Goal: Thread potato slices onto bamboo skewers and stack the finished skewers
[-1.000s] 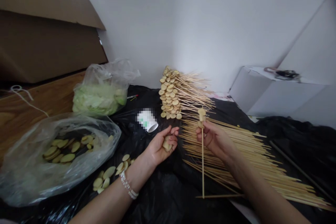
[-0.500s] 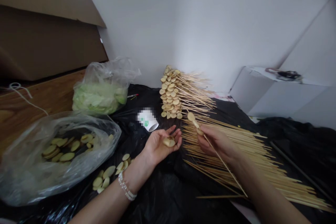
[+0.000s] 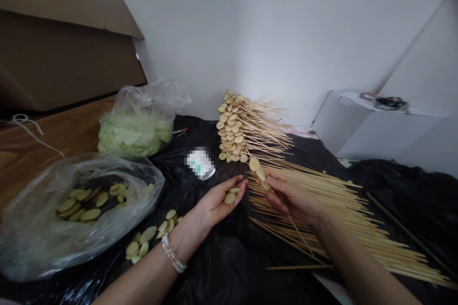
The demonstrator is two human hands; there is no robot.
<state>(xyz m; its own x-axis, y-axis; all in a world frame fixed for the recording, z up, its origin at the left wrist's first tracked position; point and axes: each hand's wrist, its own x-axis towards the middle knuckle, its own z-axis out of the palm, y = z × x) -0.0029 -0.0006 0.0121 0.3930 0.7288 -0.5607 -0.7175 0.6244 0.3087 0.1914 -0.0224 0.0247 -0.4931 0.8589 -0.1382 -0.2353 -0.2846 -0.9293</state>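
Observation:
My left hand [image 3: 223, 198] is cupped palm up, fingers curled round a few potato slices [image 3: 230, 198]. Just to its right, my right hand [image 3: 286, 193] pinches a bamboo skewer [image 3: 297, 230]. Near the tip of that skewer sit a few threaded slices [image 3: 255, 164], close to my fingers. Below and beside my right hand lies a wide spread of bare skewers [image 3: 343, 214]. Beyond both hands, finished potato skewers [image 3: 232, 126] are stacked with their slices to the left and sticks to the right.
At the left, an open plastic bag [image 3: 143, 200] holds more slices. Loose slices [image 3: 147, 235] lie by my left forearm. A bag of pale green leaves [image 3: 134, 133] stands behind, near a tipped paper cup [image 3: 200, 163]. Black plastic sheeting [image 3: 222, 257] covers the surface. White box [image 3: 358, 124] at right.
My right hand has shifted slightly left and down with the skewer, turning it a little. The slices in my left palm have shifted, and its fingers have moved slightly.

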